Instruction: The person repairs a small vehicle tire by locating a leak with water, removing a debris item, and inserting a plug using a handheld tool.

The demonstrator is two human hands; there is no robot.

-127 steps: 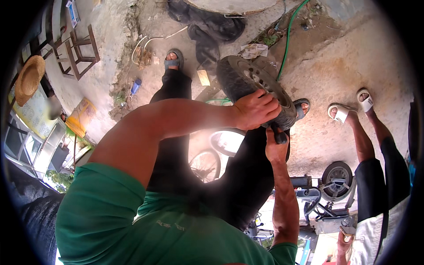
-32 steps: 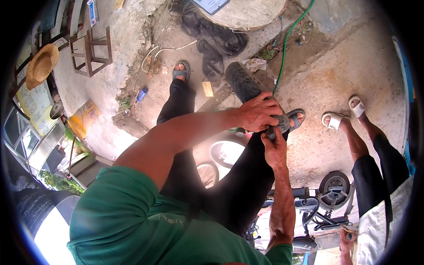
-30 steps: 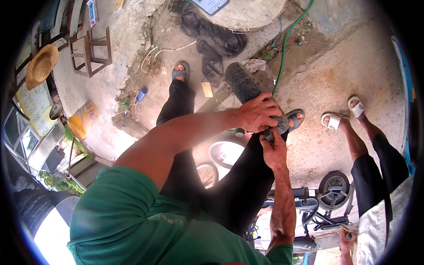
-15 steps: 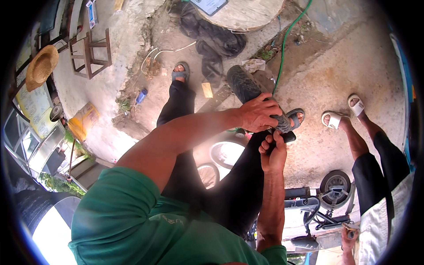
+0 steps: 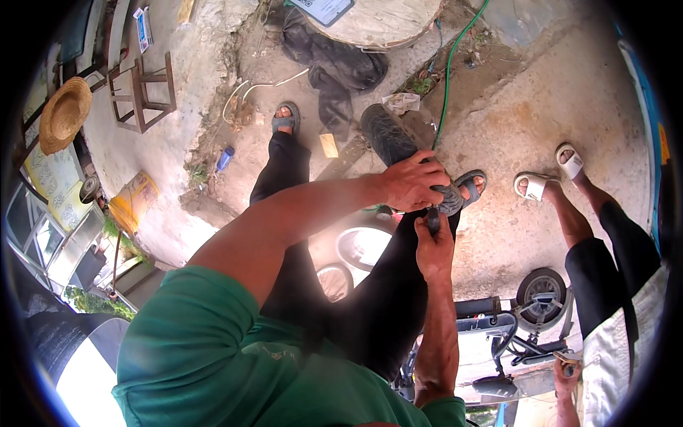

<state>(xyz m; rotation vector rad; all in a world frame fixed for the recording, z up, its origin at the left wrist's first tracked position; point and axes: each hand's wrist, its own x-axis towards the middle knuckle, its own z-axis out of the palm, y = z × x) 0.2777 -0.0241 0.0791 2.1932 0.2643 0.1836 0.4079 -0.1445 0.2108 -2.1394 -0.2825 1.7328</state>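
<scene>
gripping a black tyre [image 5: 388,135] at one o'clock from the centre, the person's left hand [image 5: 418,182], at two o'clock, curls its fingers over the tread. the right hand [image 5: 435,250], near four o'clock, is closed around a short dark handle [image 5: 433,220], whose upper end is at the tyre's near edge; whether the two touch is hard to tell. that edge sits beside the person's right knee. a pale round basin [image 5: 364,248] lies between the legs at five o'clock. dark crumpled cloth [image 5: 348,60] is on the ground at twelve, and a green hose [image 5: 451,75] runs at one. a co-worker's white sandals [image 5: 535,186] stand at three, with a small vehicle's wheel [image 5: 541,297] at four. a straw hat [image 5: 64,115] and wooden stool [image 5: 141,94] are at ten.
</scene>
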